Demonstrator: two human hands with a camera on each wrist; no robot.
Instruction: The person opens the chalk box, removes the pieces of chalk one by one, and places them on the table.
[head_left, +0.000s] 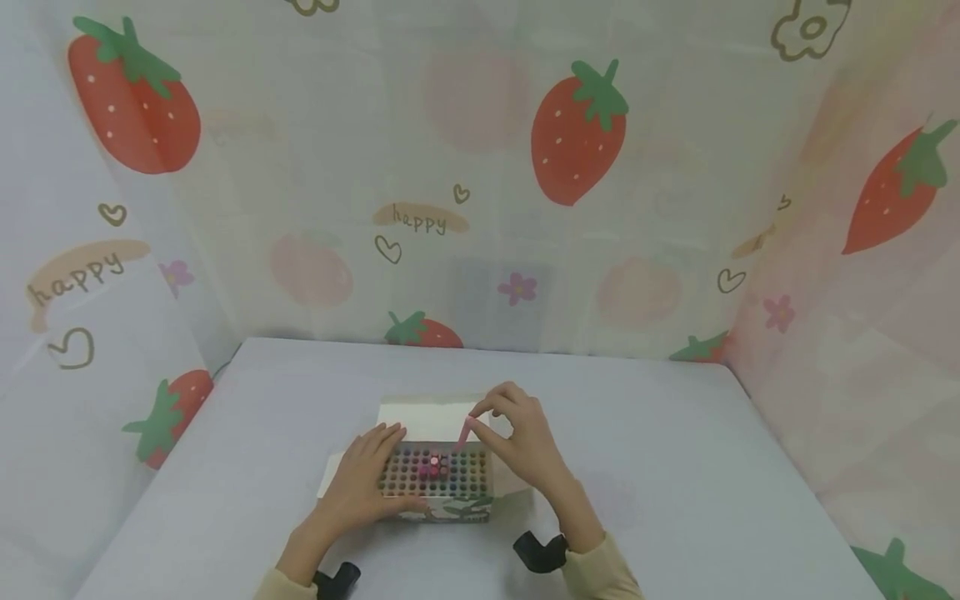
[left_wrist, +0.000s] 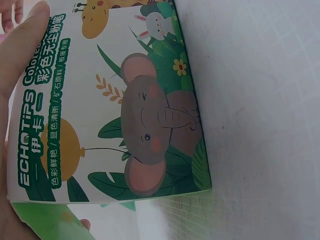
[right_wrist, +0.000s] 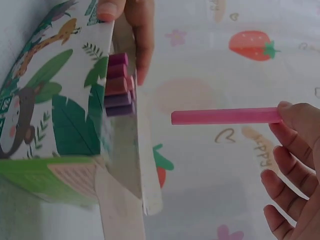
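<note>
A printed chalk box (head_left: 468, 510) stands with its top open on the table, holding a grid of coloured sticks. My left hand (head_left: 363, 481) grips it at the left side, the thumb along the front face and the fingers near the back left corner. Above the box's right part, my right hand (head_left: 528, 442) pinches a pink chalk stick (right_wrist: 225, 116) by one end between thumb and fingertips. The stick's other end points down toward the box. Several pink and purple chalks (right_wrist: 117, 99) protrude above the rim near the middle.
The white lid flap (head_left: 427, 419) leans back behind the box, and side flaps (head_left: 514, 502) spread outward. A white table (head_left: 637, 467) lies under everything. Strawberry-print curtains (head_left: 480, 167) enclose the back and sides. Each wrist wears a black camera mount (head_left: 540, 552).
</note>
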